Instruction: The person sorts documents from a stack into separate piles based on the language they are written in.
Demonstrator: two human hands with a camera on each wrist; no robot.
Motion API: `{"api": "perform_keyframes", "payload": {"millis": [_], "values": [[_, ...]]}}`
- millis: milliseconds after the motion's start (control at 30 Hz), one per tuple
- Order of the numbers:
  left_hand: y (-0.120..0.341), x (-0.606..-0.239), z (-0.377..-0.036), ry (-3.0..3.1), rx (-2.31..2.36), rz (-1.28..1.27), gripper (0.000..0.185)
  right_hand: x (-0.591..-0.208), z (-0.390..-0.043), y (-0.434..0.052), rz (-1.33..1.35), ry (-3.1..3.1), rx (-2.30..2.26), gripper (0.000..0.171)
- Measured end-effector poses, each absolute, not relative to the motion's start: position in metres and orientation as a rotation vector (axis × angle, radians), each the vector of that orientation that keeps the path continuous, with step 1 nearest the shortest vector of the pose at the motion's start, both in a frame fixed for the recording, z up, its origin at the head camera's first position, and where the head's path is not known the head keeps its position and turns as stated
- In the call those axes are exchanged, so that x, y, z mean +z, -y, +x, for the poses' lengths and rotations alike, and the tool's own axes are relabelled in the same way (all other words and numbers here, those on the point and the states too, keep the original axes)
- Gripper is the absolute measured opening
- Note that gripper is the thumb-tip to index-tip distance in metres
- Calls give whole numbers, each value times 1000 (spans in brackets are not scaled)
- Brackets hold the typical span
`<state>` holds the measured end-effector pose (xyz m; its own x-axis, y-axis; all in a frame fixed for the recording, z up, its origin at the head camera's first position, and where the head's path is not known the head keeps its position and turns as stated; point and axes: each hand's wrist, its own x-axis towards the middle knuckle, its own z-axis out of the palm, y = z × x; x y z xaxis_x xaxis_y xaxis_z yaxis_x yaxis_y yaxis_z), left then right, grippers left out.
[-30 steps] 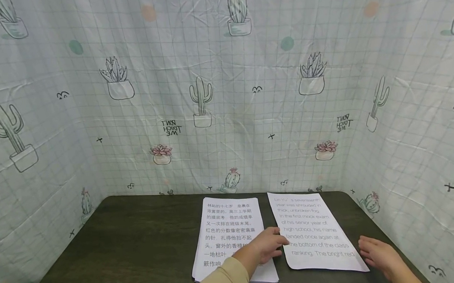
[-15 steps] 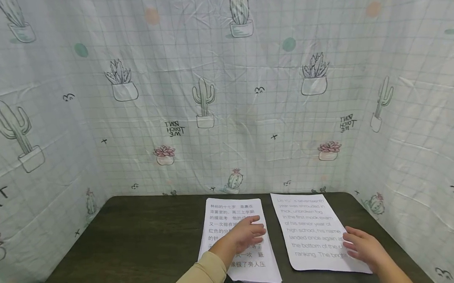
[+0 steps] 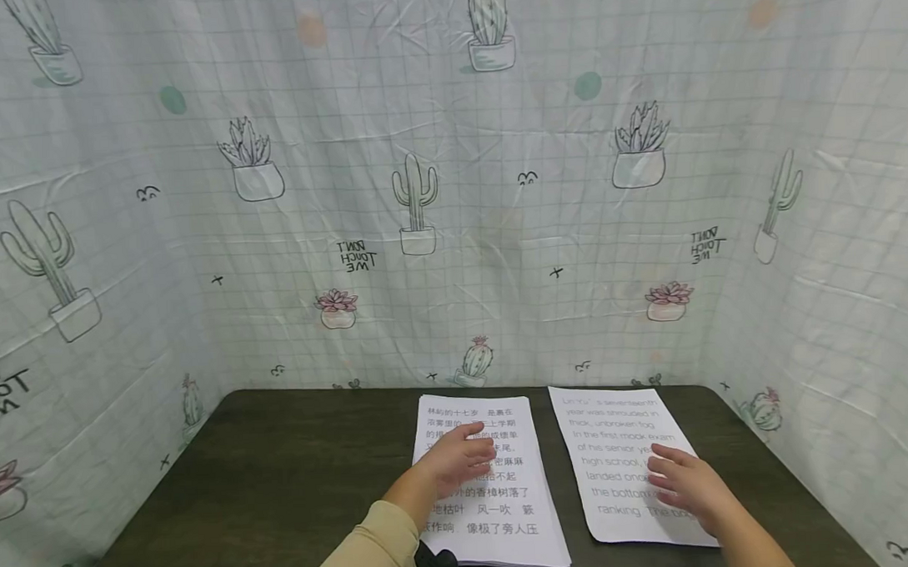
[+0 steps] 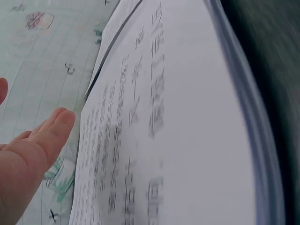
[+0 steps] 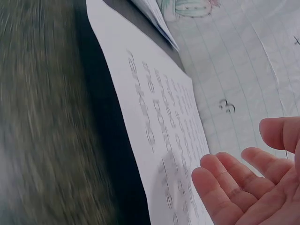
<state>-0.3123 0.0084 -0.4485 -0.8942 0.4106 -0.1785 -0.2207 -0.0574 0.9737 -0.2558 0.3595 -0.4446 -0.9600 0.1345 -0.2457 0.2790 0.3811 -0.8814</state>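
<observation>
Paper stack point(image 3: 501, 500) beneath left hand point(image 3: 456, 460), 1 English sheet point(image 3: 618, 465) beneath right hand point(image 3: 689, 485)

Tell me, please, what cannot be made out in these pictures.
Head view: some characters on the paper stack, hidden behind the left hand.
Head view: some words on the English sheet, hidden behind the right hand.
Left wrist: number of sheets in the paper stack, blurred edge.
Right wrist: part of the right hand, cut off by the frame's edges.
Head view: identity of the dark object, cut off below.
</observation>
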Motion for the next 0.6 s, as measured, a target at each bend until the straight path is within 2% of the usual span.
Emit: {"api": "perform_keyframes", "payload": {"millis": [600], "values": [[79,-462,-315,-1905,2068,157,63,-450,-268,-301,299,-2466,-1668,59]]}}
